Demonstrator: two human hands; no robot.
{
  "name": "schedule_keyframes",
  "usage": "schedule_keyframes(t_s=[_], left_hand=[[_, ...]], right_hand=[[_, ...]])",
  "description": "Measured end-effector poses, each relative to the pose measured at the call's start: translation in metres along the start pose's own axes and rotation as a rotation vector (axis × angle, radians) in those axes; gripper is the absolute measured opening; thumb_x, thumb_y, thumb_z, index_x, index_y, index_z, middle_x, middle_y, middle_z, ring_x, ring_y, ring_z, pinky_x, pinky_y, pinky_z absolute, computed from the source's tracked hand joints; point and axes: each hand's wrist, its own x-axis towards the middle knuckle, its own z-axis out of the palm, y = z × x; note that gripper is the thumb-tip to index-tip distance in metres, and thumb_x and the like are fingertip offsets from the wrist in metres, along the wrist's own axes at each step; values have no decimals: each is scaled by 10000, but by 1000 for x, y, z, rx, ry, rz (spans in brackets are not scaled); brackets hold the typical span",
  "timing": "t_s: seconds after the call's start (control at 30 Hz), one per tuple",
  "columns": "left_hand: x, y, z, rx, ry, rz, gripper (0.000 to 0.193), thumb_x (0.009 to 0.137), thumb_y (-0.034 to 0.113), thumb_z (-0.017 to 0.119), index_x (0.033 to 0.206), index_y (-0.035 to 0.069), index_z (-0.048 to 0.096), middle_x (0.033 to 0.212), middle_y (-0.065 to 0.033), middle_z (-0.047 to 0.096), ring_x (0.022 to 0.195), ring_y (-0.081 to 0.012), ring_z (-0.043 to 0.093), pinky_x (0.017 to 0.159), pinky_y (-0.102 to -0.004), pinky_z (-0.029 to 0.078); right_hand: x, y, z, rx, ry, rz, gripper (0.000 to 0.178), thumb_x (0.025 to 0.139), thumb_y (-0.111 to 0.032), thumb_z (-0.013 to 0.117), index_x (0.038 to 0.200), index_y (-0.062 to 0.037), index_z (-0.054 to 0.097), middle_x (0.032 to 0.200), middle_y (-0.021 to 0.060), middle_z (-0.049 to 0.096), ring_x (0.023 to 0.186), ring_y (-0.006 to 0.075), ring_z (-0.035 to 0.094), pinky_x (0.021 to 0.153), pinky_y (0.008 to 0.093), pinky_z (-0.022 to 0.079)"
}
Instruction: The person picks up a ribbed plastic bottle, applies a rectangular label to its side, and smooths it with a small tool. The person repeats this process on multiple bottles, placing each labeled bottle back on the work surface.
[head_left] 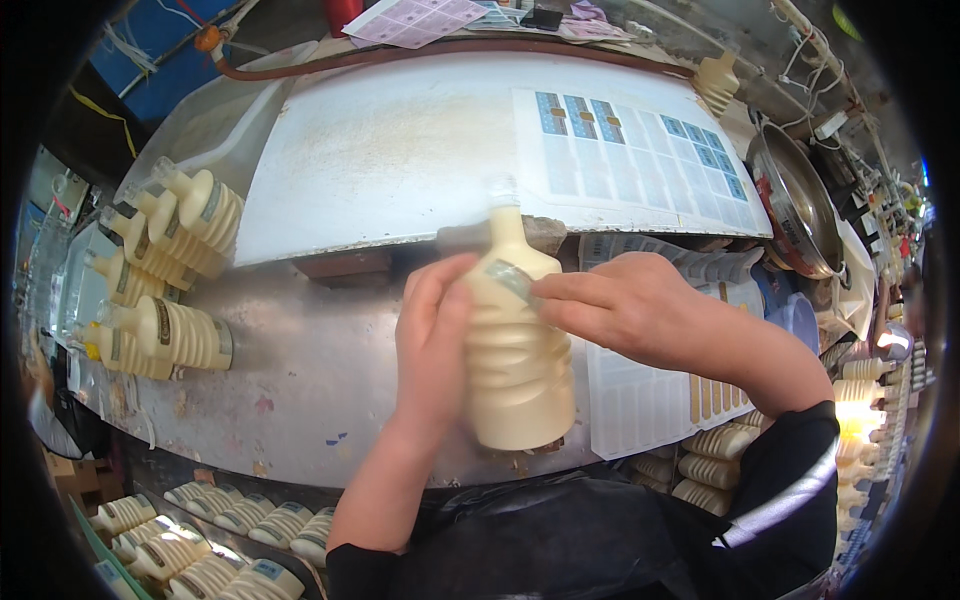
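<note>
A cream-coloured ribbed bottle (pixel 520 395) with a clear neck stands in front of me, leaning slightly away, its base near the table's front edge. My left hand (pixel 435 325) is wrapped against its left side, with the thumb and fingers along the shoulder. A small silvery-grey label (pixel 508 277) lies at a slant across the upper part of the bottle. Closed fingers of my right hand (pixel 635 305) pinch or press that label's right end against the bottle. The right thumb is mostly hidden.
Behind the bottle a sloping white board (pixel 370 140) carries a label sheet (pixel 640 165). More label sheets (pixel 640 400) lie at the right. Several filled bottles (pixel 180 335) lie on the metal table (pixel 290 400) at left. Crated bottles (pixel 215 560) sit below. A metal basin (pixel 800 195) stands at right.
</note>
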Motion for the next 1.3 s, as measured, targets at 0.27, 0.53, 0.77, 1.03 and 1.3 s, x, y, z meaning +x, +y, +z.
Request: schedule_keyframes(t_s=[0.27,0.53,0.77,1.03,1.3], left_hand=[[14,-4,5,14,2,-180,272,921,90,706,1169,14,622,1090,-51,637,1012,-125,594,923,-287,484],[3,0,12,-204,27,-191,356,923,53,666,1263,15,567,1156,-73,621,1065,-144,593,954,-315,496],[0,1,16,-228,42,-194,368,935,45,657,1287,4,558,1201,-102,620,1088,-160,599,969,-324,498],[-1,2,17,-316,81,-238,374,947,21,629,1315,-4,566,1196,-110,633,1062,-158,612,960,-324,505],[0,-3,18,-298,119,-209,299,986,9,610,1284,-11,605,1164,-104,663,1032,-153,632,931,-311,525]], right_hand=[[-13,12,9,73,94,52,219,775,-44,678,985,-105,666,1250,85,670,726,196,700,545,314,554],[-16,26,27,164,196,156,387,664,49,729,1004,-136,730,1310,114,663,610,163,629,519,294,544],[-28,28,38,168,256,169,418,671,46,728,1047,-136,741,1331,108,646,602,135,627,522,282,548],[-60,25,64,575,326,631,281,933,-43,662,1206,-83,718,1055,113,737,745,101,680,659,255,549],[-16,-7,83,1338,426,1063,267,1009,-187,639,1205,-33,545,867,-38,578,744,21,512,666,183,432]])
